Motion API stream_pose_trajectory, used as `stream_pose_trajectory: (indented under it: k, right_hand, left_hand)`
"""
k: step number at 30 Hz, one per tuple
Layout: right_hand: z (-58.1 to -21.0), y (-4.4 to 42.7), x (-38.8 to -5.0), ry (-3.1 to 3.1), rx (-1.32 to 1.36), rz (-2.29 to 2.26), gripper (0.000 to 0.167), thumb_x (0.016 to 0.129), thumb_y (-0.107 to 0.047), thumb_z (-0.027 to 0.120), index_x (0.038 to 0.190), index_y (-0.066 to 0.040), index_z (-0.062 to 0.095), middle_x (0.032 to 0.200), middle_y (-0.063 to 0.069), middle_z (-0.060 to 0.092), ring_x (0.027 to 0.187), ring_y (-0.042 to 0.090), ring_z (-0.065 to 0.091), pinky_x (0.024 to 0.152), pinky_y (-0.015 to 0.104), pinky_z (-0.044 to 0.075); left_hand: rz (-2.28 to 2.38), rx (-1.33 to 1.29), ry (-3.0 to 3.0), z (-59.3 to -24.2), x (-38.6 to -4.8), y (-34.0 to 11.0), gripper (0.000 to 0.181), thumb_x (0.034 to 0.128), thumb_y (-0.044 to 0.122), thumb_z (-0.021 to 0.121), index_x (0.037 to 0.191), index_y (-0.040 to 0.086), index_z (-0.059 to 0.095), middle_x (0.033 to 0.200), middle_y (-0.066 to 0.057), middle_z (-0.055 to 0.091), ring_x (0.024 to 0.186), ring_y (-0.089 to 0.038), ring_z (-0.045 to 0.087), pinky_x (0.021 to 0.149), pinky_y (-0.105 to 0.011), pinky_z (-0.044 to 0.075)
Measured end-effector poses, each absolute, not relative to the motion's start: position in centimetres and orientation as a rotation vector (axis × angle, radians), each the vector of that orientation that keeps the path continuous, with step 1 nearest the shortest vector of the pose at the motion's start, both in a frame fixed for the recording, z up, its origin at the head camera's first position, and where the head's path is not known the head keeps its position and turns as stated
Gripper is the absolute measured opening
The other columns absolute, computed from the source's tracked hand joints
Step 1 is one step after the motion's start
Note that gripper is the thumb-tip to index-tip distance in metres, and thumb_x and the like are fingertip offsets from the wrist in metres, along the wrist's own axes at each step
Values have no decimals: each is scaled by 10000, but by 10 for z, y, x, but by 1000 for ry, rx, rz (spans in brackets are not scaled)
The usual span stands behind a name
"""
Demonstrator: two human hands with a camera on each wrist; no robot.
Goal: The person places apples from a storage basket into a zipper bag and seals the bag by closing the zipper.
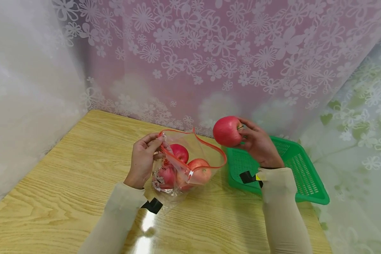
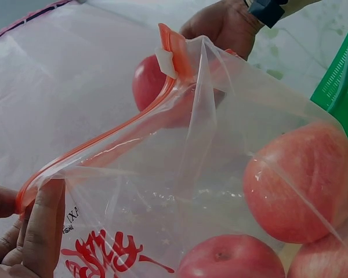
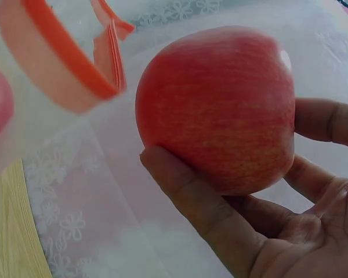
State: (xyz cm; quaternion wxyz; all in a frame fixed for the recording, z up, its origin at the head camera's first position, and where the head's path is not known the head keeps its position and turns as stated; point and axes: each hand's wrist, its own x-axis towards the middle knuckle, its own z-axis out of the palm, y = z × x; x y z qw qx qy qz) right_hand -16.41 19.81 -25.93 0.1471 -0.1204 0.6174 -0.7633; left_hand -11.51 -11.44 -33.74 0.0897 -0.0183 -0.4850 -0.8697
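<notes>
A clear zip bag with an orange-red zip edge and a white slider stands open on the table, several apples inside it. My left hand pinches the bag's rim at its left side between thumb and fingers. In my right hand is a red apple, held in the air to the right of the bag's mouth and above it. The right wrist view shows thumb and fingers around this apple. Red lettering is printed on the bag in the left wrist view.
A green plastic basket with slotted walls stands at the table's right side, partly under my right forearm. The wooden table meets a pink flowered curtain behind and pale curtains at both sides.
</notes>
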Motion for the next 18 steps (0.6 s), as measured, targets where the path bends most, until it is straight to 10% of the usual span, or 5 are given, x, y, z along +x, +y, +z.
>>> stream_pose_trajectory:
  k: [18]
  right_hand:
    - [-250,164,-145,1860,-512,-2045,426,988,0,442,1380,-151,512,1322,81,491,1044,223,595,795,357,583]
  left_hand:
    - [-2588,-56,-1434,-337,-115,-115,152,971,-4,523,1070,-102,583,740,5,647,630,-82,621,556,-197,562]
